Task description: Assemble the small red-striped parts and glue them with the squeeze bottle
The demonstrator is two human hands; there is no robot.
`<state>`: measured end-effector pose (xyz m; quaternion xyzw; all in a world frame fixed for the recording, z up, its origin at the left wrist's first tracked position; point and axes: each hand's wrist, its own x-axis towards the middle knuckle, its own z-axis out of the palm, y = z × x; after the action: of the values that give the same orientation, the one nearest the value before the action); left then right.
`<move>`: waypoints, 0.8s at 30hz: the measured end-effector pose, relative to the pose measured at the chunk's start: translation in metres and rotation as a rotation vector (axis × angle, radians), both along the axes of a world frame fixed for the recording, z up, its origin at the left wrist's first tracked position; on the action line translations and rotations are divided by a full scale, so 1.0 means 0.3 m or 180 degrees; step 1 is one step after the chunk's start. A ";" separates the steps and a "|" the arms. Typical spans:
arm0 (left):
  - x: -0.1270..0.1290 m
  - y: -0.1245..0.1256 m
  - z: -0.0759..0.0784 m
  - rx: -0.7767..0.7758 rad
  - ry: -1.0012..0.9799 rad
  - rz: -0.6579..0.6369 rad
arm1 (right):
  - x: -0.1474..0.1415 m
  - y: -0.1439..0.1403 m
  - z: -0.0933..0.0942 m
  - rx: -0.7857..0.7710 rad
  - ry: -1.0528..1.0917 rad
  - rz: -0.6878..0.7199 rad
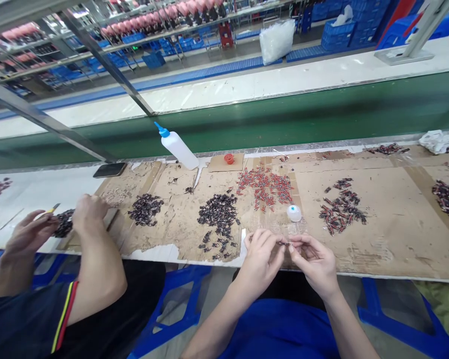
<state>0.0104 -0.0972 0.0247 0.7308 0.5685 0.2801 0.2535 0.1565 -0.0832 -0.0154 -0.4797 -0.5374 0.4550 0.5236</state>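
Note:
My left hand (pixel 261 255) and my right hand (pixel 314 262) meet at the near edge of the cardboard-covered bench (pixel 389 249). Together they pinch one small dark part (pixel 285 244) between their fingertips. Just beyond the fingers stands a small white round cap (pixel 294 213). A heap of red-and-dark small parts (pixel 265 185) lies behind it. A pile of dark parts (pixel 219 212) sits to the left, and another mixed pile (pixel 342 205) to the right.
A co-worker sits at my left, with hands (pixel 88 212) over a dark pile (pixel 64 223). A white squeeze bottle with a blue tip (pixel 177 147) leans at the back, near a red cap (pixel 229 158) and a phone (pixel 110 170). A green conveyor belt (pixel 284 117) runs behind.

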 end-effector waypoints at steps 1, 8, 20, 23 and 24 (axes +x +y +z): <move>0.004 -0.002 -0.004 0.0029 0.0023 0.0018 | 0.000 -0.001 0.001 0.0050 -0.0050 -0.0032; 0.038 -0.017 -0.035 0.0067 -0.0170 0.0161 | 0.033 -0.007 0.008 0.0509 -0.0836 0.0095; -0.207 -0.069 -0.129 0.0289 0.0670 0.1532 | 0.215 0.130 0.074 0.1371 -0.2114 -0.1349; -0.284 -0.091 -0.198 0.0155 0.1184 0.1950 | 0.235 0.177 0.072 0.1298 -0.2515 -0.1303; -0.297 -0.092 -0.220 0.0138 0.1259 0.1992 | 0.235 0.186 0.068 0.1333 -0.2588 -0.1277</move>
<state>-0.0788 -0.1247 -0.0412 0.5667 0.7964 0.2094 0.0253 0.2269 -0.0273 0.0050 -0.5967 -0.6750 0.0038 0.4339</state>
